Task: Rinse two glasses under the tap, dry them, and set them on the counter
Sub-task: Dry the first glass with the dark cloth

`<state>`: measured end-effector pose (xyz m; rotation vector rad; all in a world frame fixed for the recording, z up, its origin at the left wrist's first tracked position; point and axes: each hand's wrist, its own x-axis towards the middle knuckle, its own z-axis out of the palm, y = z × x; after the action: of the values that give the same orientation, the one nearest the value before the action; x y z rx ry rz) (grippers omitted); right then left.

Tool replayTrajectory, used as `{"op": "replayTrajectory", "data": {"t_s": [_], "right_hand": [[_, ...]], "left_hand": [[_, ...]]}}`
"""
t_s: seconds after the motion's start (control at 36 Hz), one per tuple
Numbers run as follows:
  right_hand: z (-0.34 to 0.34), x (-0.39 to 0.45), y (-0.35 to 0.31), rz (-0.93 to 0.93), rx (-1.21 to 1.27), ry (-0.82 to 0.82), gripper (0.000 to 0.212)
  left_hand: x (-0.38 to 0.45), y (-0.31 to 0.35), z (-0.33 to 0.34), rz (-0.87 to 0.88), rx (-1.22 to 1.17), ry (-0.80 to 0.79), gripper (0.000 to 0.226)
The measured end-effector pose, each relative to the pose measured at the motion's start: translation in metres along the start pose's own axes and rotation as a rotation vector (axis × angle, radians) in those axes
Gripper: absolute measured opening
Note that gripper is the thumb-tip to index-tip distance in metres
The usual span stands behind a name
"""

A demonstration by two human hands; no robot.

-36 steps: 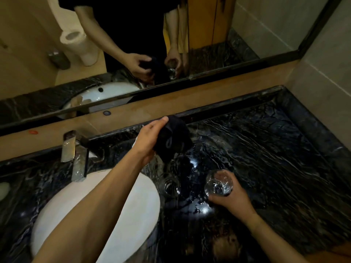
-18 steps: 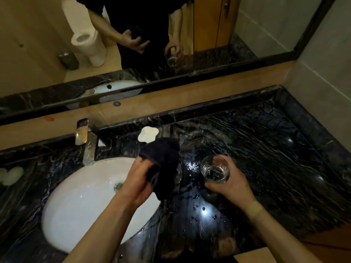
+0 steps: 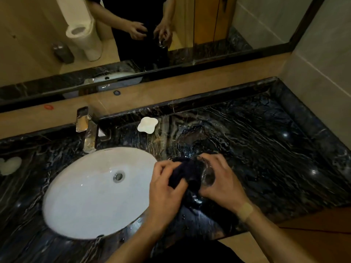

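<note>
My right hand (image 3: 222,184) grips a clear glass (image 3: 208,175), tipped on its side with the mouth toward the left, just above the dark marble counter (image 3: 266,149). My left hand (image 3: 165,188) holds a dark cloth (image 3: 185,172) bunched against and into the mouth of the glass. Both hands meet to the right of the white oval sink (image 3: 91,192). The second glass lies hidden behind my hands and the cloth; I cannot make it out. The chrome tap (image 3: 86,130) stands at the back of the sink with no water running.
A white flower-shaped dish (image 3: 147,124) sits near the back of the counter. Another pale dish (image 3: 9,165) lies at the far left. The mirror (image 3: 171,35) runs along the back, and a tiled wall (image 3: 319,73) closes the right end. Water drops spot the counter.
The left hand brought the cloth from the back of the counter down to the glass. The right hand tipped the glass sideways, and both hands now meet over it.
</note>
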<state>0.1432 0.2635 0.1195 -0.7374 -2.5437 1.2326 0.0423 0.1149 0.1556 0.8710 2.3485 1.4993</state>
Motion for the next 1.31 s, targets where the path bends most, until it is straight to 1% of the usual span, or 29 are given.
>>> {"op": "replayTrajectory", "data": {"t_s": [0.11,0.17,0.19,0.22,0.25,0.31,0.36,0.42,0.47,0.53,0.58,0.64,0.69,0.75,0.78,0.83,0.92,0.97,1.0,1.06,1.11,1.14,1.19,1.25,1.31], "right_hand": [[0.004,-0.001,-0.006,-0.050,0.034,-0.061,0.085],[0.005,-0.001,-0.007,-0.058,0.075,-0.066,0.087],[0.005,-0.001,-0.006,-0.060,0.091,-0.063,0.086],[0.004,-0.001,-0.006,-0.064,0.108,-0.060,0.084],[0.002,-0.001,-0.005,-0.072,0.126,-0.058,0.082],[-0.002,0.001,-0.004,-0.080,0.142,-0.064,0.078],[-0.007,0.002,-0.003,-0.080,0.130,-0.092,0.076],[-0.009,0.003,-0.005,-0.106,0.125,-0.134,0.078],[-0.009,0.004,-0.009,-0.152,0.107,-0.193,0.080],[-0.008,0.006,-0.012,-0.170,0.079,-0.251,0.083],[-0.007,0.008,-0.012,-0.165,0.068,-0.279,0.086],[-0.009,0.010,-0.009,-0.164,0.057,-0.287,0.087],[-0.011,0.015,-0.007,-0.168,0.058,-0.300,0.085],[-0.013,0.019,-0.006,-0.158,0.070,-0.314,0.081],[-0.014,0.022,-0.007,-0.153,0.084,-0.322,0.079],[-0.017,0.027,-0.004,-0.136,0.189,-0.347,0.079],[-0.024,0.032,0.004,-0.059,0.452,-0.363,0.083],[-0.022,0.031,0.006,0.019,0.662,-0.263,0.079],[-0.016,0.029,0.006,0.054,0.763,-0.180,0.072],[0.003,0.025,0.001,0.106,0.874,0.009,0.056],[0.017,0.025,-0.008,0.174,0.890,0.179,0.041],[0.021,0.028,-0.011,0.202,0.860,0.252,0.037],[0.021,0.034,-0.017,0.228,0.823,0.330,0.041],[0.018,0.037,-0.021,0.283,0.859,0.317,0.040],[0.010,0.037,-0.027,0.432,0.959,0.204,0.033]], "left_hand": [[-0.010,0.005,0.009,0.024,-0.062,0.007,0.034],[-0.013,0.005,0.009,0.020,-0.007,-0.022,0.036],[-0.013,0.004,0.007,0.054,0.047,-0.044,0.036],[-0.013,0.003,0.003,0.125,0.124,-0.078,0.035],[-0.012,-0.001,-0.002,0.212,0.219,-0.124,0.035],[-0.007,-0.007,-0.013,0.354,0.404,-0.253,0.044],[0.001,-0.014,-0.022,0.395,0.519,-0.407,0.059],[0.008,-0.019,-0.026,0.400,0.561,-0.543,0.068],[0.011,-0.019,-0.023,0.394,0.563,-0.643,0.068],[0.014,-0.016,-0.018,0.383,0.590,-0.714,0.062],[0.018,-0.010,-0.014,0.400,0.625,-0.755,0.054],[0.023,-0.006,-0.013,0.403,0.645,-0.787,0.052],[0.027,-0.004,-0.012,0.401,0.631,-0.777,0.049],[0.028,-0.003,-0.007,0.375,0.538,-0.733,0.042],[0.028,-0.004,-0.004,0.334,0.475,-0.710,0.038],[0.029,-0.006,-0.001,0.199,0.350,-0.672,0.030],[0.033,-0.006,-0.003,-0.036,0.116,-0.640,0.033],[0.036,0.000,-0.002,-0.167,-0.092,-0.604,0.032],[0.037,0.004,0.000,-0.225,-0.204,-0.572,0.029],[0.037,0.010,0.005,-0.283,-0.320,-0.490,0.026],[0.038,0.013,0.010,-0.274,-0.312,-0.457,0.028],[0.038,0.013,0.012,-0.255,-0.287,-0.460,0.029],[0.036,0.011,0.016,-0.208,-0.205,-0.463,0.033],[0.035,0.011,0.016,-0.133,-0.071,-0.452,0.038],[0.035,0.010,0.012,0.000,0.069,-0.466,0.038]]}}
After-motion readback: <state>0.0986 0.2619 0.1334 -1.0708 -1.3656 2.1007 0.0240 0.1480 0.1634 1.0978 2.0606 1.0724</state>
